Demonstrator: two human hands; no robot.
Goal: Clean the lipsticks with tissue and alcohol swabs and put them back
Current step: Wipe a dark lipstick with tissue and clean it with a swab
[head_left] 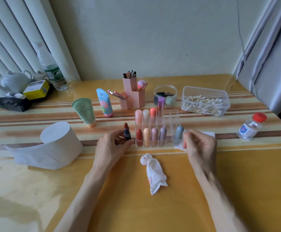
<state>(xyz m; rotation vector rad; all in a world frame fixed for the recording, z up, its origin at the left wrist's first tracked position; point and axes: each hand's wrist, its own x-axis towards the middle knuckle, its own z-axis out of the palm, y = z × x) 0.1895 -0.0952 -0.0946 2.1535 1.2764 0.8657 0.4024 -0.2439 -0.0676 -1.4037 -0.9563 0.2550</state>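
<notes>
Yellow striped table [203, 181] set against a pale wall, curtains at both sides. An uncapped lipstick [126, 133], its brown bullet exposed, stands upright pinched between the fingertips of the left hand [110, 148], just left of the clear rack [174, 114] of capped lipsticks. The right hand [200, 147], fingers curled closed, holds a small orange-red object at the rack's right end, beside a grey lipstick [179, 133]; whether that object is a cap or a swab tip cannot be told. A flat tissue [209, 133] lies under and beyond the right fingers. A used wad [154, 171], stained pink, lies between the wrists. Beyond the right fingers: swab box [205, 101] and alcohol bottle [251, 127]. Left of the left fingers: tissue roll [57, 144]. Step in hand, by judgement: wiping one lipstick. The next move calls for steady, light contact on the soft bullet, then recapping and slotting into a free compartment.
</notes>
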